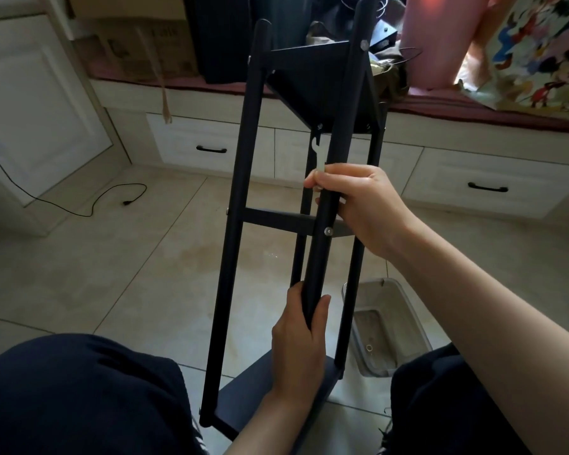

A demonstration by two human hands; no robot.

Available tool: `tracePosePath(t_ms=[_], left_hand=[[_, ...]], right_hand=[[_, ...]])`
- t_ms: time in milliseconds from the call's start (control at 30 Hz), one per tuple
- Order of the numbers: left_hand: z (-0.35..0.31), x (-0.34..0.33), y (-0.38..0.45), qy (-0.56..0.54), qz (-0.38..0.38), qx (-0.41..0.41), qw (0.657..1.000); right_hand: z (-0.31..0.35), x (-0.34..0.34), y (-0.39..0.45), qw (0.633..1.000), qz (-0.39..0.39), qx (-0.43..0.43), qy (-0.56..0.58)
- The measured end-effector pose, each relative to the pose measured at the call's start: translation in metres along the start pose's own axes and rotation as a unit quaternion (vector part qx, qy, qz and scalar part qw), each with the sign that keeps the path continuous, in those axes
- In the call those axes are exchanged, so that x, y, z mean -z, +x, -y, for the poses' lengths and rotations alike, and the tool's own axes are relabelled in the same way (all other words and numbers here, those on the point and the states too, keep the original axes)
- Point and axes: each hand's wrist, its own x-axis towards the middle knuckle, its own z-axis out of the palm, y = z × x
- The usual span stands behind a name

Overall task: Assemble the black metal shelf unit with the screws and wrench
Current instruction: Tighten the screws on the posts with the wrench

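Black metal makes up the shelf unit, which is tilted lengthwise away from the viewer through the middle of the frame, its near end low between two dark-clothed knees and its far end raised toward the upper centre. Four round posts are joined by three flat shelves: one at the top, one at mid-height, one at the bottom edge. Silver screws are seen where the shelves meet the posts.

One central post is gripped by the left hand below centre, fingers and thumb wrapped round it. Higher up and to the right, the same post is met by the right hand, whose thumb and fingers pinch a small pale wrench. The wrench stands upright, its open jaw pointing up toward a screw on the underside of the top shelf; whether it touches that screw cannot be told. The lower part of the wrench is hidden inside the fingers.

A clear plastic tub lies on the tiled floor at lower right, partly hidden behind a post; small fittings inside are too small to identify. White drawers with black handles run across the background, a black cable trails at the left, and cardboard boxes and a colourful bag are cut off by the upper edge.
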Motion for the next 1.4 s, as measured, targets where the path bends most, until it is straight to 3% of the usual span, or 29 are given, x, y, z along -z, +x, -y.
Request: tracePosePath(t_ms=[467,700,900,1133,1400], left_hand=[[0.002,-0.008,-0.005,0.012,0.002,-0.018,1.0],[0.007,0.001,0.006,0.021,-0.028,-0.051,0.998],[0.016,0.018,0.016,0.028,-0.054,-0.041,0.997],[0.026,0.03,0.021,0.03,-0.06,-0.028,0.997],[0.027,0.036,0.027,0.027,-0.074,-0.025,0.997]], right_hand=[[-0.013,0.032,-0.054,0.977,-0.048,0.025,-0.206],[-0.044,0.044,-0.068,0.944,-0.012,-0.095,-0.315],[-0.072,0.019,-0.058,0.944,-0.008,-0.146,-0.296],[-0.077,-0.017,-0.042,0.956,0.054,-0.15,-0.247],[-0.066,-0.021,-0.019,0.967,0.056,-0.138,-0.208]])
